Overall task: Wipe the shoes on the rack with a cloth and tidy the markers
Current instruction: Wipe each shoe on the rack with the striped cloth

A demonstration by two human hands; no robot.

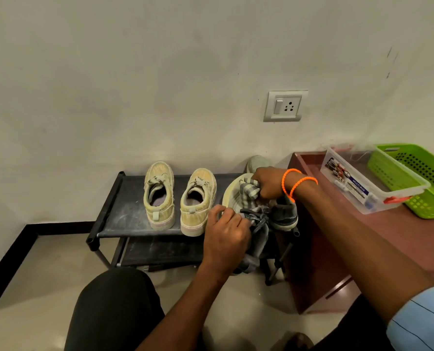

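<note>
1. At rack's (124, 211) right end, left hand (226, 239) grips a grey shoe (259, 239) tilted over the front edge, fingers clenched on it.
2. Right hand (267, 182) w/ orange bands, fingers bunched round a checked cloth (248, 192), pressing it on the shoe's pale sole.
3. Beige shoe pair (178, 198) mid-rack, toes to wall.
4. Clear box (362, 183) & green basket (418, 178) on tabletop (426, 236), right of rack.
</note>
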